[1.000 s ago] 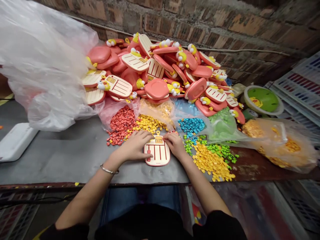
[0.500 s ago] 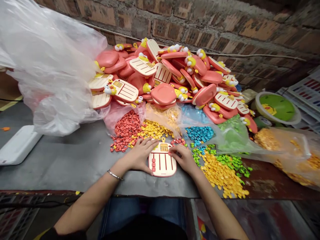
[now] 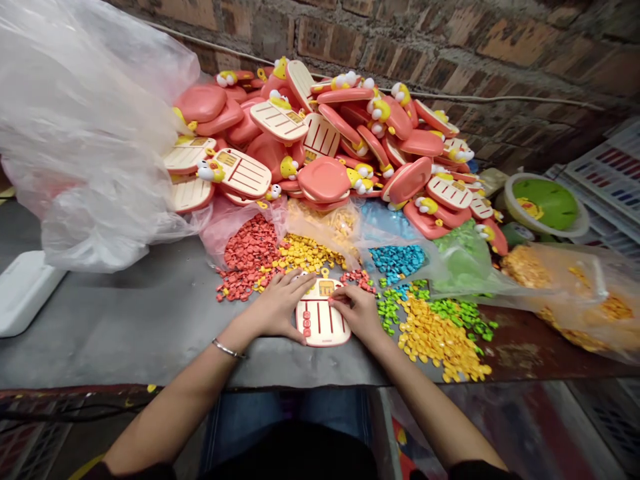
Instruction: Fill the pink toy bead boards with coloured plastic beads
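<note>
Flat on the table in front of me lies a cream toy board (image 3: 327, 333) with a red edge, long slots and a yellow printed panel near its top. A short column of small red pieces (image 3: 307, 323) sits along its leftmost slot. My left hand (image 3: 275, 305) grips the board's left side, thumb at the lower edge and fingers over the upper corner, partly hiding the top. My right hand (image 3: 361, 312) is closed in a pinch over the board's upper right, with a small red piece (image 3: 331, 302) barely visible at its fingertips.
Behind are heaped red-backed boards (image 3: 325, 179). Nearer lie piles of red pieces (image 3: 245, 250), yellow pieces (image 3: 307, 255), blue pieces (image 3: 397, 261), green pieces (image 3: 465, 319) and orange-yellow pieces (image 3: 437, 337). A clear plastic bag (image 3: 100, 153) bulges at left, above a white box (image 3: 27, 290).
My right hand has moved left from the board's right edge to over its slots. My left hand keeps its hold on the board. The whole view has shifted slightly.
</note>
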{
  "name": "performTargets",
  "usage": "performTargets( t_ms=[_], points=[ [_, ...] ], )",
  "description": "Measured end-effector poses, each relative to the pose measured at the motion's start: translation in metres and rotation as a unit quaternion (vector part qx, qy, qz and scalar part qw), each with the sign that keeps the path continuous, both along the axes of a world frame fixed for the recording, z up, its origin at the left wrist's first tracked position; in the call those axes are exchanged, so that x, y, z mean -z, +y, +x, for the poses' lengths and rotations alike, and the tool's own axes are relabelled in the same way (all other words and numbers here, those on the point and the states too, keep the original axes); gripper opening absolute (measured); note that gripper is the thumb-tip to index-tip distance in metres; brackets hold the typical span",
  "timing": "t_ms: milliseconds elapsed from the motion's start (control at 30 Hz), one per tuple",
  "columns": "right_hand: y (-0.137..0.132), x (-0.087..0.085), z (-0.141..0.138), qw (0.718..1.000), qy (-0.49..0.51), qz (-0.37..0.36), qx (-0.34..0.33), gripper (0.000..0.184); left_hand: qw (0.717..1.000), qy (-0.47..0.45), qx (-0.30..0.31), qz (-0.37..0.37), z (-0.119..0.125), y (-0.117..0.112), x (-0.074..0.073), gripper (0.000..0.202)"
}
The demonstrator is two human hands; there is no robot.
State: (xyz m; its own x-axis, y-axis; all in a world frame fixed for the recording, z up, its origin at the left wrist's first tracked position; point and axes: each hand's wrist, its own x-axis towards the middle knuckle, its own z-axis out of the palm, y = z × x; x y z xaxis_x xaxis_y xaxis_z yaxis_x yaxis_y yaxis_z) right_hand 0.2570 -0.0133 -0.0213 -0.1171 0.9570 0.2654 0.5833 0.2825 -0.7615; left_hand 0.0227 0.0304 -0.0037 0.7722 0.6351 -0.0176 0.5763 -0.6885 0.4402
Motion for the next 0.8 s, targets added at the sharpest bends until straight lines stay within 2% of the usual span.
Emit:
performTargets(
  t_ms=[167, 300, 567, 700, 800],
  points=[
    [-0.013, 0.004, -0.019, 0.996, 0.009, 0.021, 0.082, 0.006, 1.000, 0.003, 0.000, -0.002, 0.001, -0.001, 0.001, 0.117],
    [-0.015, 0.008, -0.022, 0.994, 0.039, 0.010, 0.102, 0.006, 1.000, -0.001, 0.000, -0.004, 0.001, -0.001, 0.002, 0.117],
    [-0.006, 0.020, -0.010, 0.990, 0.118, -0.051, 0.053, 0.016, 1.000, -0.005, 0.003, -0.008, 0.002, -0.001, 0.001, 0.116],
    [-0.002, 0.013, -0.012, 0.997, 0.054, -0.037, 0.035, 0.010, 1.000, -0.006, 0.003, -0.011, 0.002, -0.001, 0.001, 0.117],
    [-0.001, 0.005, -0.014, 1.000, -0.018, -0.009, -0.007, 0.009, 1.000, -0.001, 0.001, -0.008, 0.002, -0.001, 0.001, 0.115]
  ],
)
